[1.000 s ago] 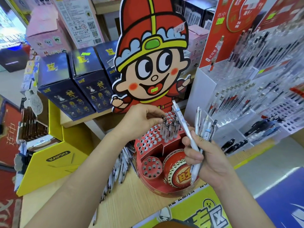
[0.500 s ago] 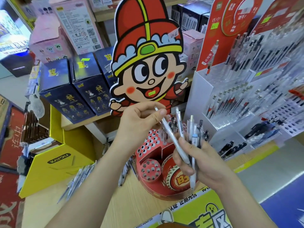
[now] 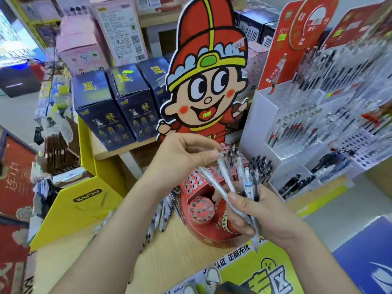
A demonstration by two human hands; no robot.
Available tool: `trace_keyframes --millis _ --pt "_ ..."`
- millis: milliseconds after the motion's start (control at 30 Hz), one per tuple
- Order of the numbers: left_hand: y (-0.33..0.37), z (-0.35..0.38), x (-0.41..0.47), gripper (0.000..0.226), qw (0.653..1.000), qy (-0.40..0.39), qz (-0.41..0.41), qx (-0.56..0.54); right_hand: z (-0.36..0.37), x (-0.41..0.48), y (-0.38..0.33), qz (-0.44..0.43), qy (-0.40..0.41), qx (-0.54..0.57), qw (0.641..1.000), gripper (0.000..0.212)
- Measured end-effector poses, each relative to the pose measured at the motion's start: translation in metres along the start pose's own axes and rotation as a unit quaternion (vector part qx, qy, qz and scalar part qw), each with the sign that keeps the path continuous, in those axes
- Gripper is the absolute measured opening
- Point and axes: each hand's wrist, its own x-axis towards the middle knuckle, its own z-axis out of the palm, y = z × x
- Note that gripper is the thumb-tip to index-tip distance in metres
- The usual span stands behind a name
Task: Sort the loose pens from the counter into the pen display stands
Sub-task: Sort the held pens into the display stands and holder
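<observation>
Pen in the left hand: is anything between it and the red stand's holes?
Nothing covers the empty holes of the stand. But the pen's lower end sits under the right hand's thumb, among the other pens.

loose pens [image 3: 163, 211] on counter [image 3: 169, 264], left of pen stand [image 3: 203, 209], boxes [image 3: 118, 107] behind
</observation>
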Motion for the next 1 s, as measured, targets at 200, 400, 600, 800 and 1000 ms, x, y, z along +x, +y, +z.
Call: trace_keyframes --millis 200,400,600,800,1000 --pt "0.004 0.011 -0.005 0.013 0.999 0.043 0.012 -0.020 -0.006 -0.014 -0.009 -0.033 0.030 -0.068 0.997 0.018" --pt "0.017 0.027 0.011 0.022 0.990 0.113 0.023 -0.081 -0.041 -0.024 -0.016 -0.028 0.030 -0.132 0.990 0.027" --pt "0.024 0.058 0.040 0.024 0.958 0.274 0.081 -0.003 -0.111 -0.025 -0.020 0.007 0.066 -0.116 0.991 0.035" --pt "0.029 0.093 0.061 0.008 0.910 0.397 0.086 0.080 -0.188 -0.016 -0.037 0.050 0.098 -0.061 0.992 0.026" --pt "0.026 0.130 0.060 0.007 0.907 0.401 0.075 0.106 -0.204 -0.002 -0.049 0.077 0.062 -0.005 0.995 0.013"
